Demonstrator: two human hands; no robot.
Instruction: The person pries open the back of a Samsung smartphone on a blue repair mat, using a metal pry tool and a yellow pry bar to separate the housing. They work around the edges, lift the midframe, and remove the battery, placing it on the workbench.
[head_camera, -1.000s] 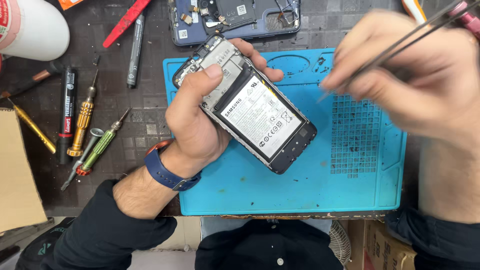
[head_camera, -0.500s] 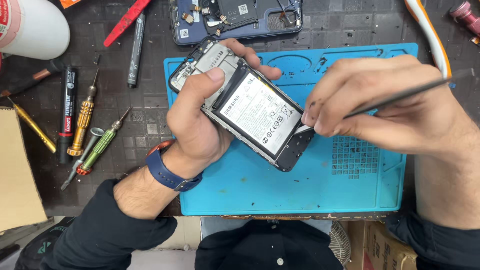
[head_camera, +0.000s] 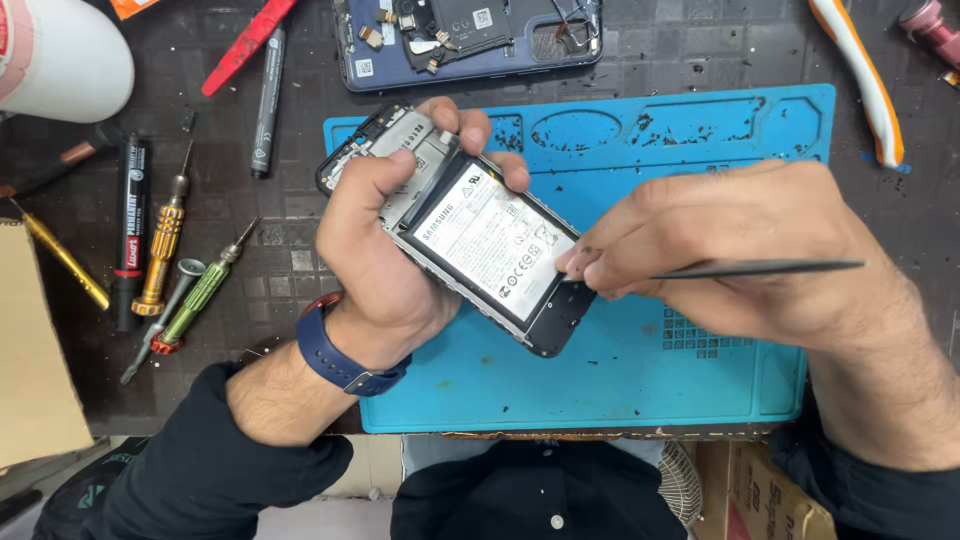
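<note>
My left hand (head_camera: 385, 255) grips an opened phone (head_camera: 470, 235) with its back cover off, tilted above a blue work mat (head_camera: 620, 370). The white battery (head_camera: 495, 245) faces up in the phone's frame. My right hand (head_camera: 720, 250) pinches thin black tweezers (head_camera: 760, 268) like a pen. Their tips sit at the battery's lower right edge, hidden by my fingers. A blue watch is on my left wrist.
A second opened blue phone (head_camera: 470, 40) lies at the top. Screwdrivers (head_camera: 165, 245), a black marker (head_camera: 130, 230), a black pen (head_camera: 268, 100) and a red pry tool (head_camera: 245, 45) lie at left. An orange-and-white tool (head_camera: 865, 80) lies at upper right, a white round object (head_camera: 60, 60) at top left.
My right hand came down from the upper right with the tweezers and brought their tips to the battery's lower right edge. The left hand kept holding the phone.
</note>
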